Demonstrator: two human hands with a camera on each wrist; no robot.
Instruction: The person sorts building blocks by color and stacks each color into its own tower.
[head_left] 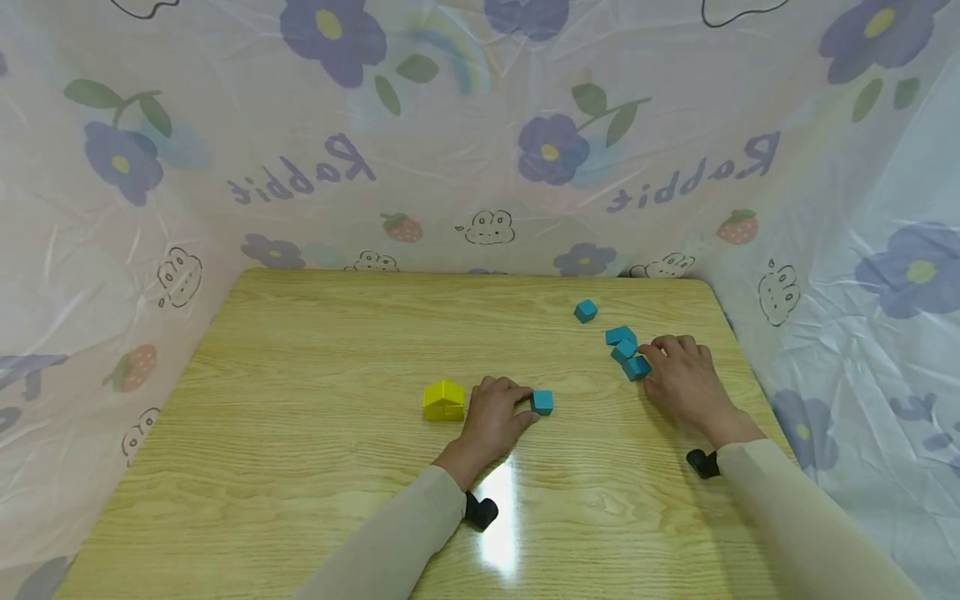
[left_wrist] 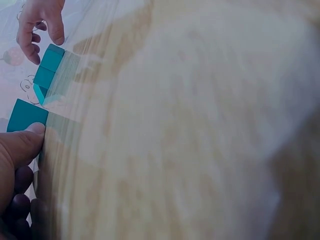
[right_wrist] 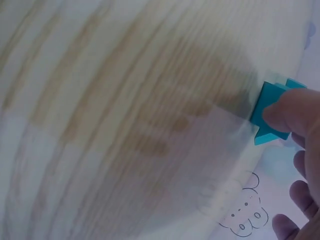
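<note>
My left hand (head_left: 495,417) holds a blue cube (head_left: 542,402) at its left side between thumb and forefinger, on the table. In the left wrist view the thumb (left_wrist: 30,140) presses against this cube (left_wrist: 27,116). Just left of the hand stands a small yellow block structure (head_left: 443,401) with a sloped top. My right hand (head_left: 686,379) is beside a cluster of blue blocks (head_left: 624,351), its thumb and forefinger spread around the nearest block (head_left: 637,367). The right wrist view shows the thumb (right_wrist: 282,112) overlapping blue blocks (right_wrist: 267,97); contact is unclear.
Another blue block (head_left: 586,311) lies apart, towards the table's back edge. The wooden table (head_left: 315,358) meets a patterned cloth (head_left: 442,183) at the back and sides. A black strap piece shows at each wrist.
</note>
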